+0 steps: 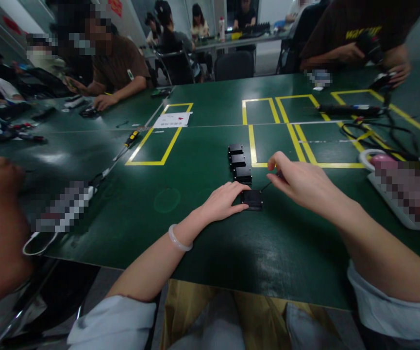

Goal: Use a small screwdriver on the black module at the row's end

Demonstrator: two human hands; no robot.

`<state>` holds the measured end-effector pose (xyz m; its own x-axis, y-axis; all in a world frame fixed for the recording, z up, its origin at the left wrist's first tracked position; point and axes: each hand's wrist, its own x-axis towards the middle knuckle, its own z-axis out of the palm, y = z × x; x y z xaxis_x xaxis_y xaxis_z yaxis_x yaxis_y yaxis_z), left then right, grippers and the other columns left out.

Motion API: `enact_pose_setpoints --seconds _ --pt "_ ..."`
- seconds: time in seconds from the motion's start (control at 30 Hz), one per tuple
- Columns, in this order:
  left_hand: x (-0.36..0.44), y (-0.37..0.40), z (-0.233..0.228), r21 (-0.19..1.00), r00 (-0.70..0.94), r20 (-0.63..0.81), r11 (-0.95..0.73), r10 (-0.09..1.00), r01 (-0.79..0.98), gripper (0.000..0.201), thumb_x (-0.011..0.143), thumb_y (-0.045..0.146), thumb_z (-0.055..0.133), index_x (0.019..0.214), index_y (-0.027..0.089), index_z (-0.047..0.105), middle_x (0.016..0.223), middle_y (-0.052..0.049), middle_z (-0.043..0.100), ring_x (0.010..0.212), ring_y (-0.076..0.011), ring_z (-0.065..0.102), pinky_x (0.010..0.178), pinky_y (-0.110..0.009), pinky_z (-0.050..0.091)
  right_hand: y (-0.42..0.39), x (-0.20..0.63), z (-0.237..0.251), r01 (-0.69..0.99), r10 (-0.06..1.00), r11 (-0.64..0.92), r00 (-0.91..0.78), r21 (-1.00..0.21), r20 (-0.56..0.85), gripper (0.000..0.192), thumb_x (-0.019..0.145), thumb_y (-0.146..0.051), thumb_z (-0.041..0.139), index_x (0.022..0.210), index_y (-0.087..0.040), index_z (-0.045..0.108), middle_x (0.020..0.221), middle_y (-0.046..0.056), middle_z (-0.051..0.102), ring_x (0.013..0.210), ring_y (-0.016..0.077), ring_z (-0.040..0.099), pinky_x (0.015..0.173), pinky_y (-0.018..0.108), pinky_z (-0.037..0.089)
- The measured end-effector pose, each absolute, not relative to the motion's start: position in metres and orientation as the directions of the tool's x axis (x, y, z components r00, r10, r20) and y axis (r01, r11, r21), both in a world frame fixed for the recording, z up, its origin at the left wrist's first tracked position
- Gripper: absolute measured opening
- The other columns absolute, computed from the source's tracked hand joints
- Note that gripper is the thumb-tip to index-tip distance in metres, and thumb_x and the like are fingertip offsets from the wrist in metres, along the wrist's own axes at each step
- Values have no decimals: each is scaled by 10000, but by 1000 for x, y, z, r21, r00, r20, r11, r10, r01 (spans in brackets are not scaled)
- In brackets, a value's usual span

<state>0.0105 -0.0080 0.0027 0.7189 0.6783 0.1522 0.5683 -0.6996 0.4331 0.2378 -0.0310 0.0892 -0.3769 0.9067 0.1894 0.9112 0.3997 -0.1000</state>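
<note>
Left hand (pixel 226 200) lies flat, pinning the near black box (pixel 252 199) on the green table (pixel 202 253), while the right hand (pixel 297 182) pinches what looks like a thin tool (pixel 267 185), which could slip and skid the box.

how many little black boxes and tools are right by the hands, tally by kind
small black rectangular plastic boxes: 4
thin dark metal tool in right hand: 1
left hand rests on the nearest box
total: 5
</note>
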Motion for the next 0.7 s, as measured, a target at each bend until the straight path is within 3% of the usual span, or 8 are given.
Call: enact_pose_setpoints --seconds 0.37,0.7 --pt "10 -9 6 422 727 148 -708 671 567 385 902 361 605 1236 219 478 1183 -71 585 1044 -235 557 887 -372 471 -34 231 94 915 916 382 -356 -130 186 261 958 -446 391 1000 -210 493 744 29 660 633 197 591 515 284 250" --pt "10 -9 6 426 723 147 -703 675 569 399 899 366 610 1247 231 470 1178 -65 585 1062 -241 553 890 -379 470 -32 233 92 909 910 397 -370 -131 188 198 947 -336 388 1053 -198 483 758 28 652 612 177 558 510 280 242"
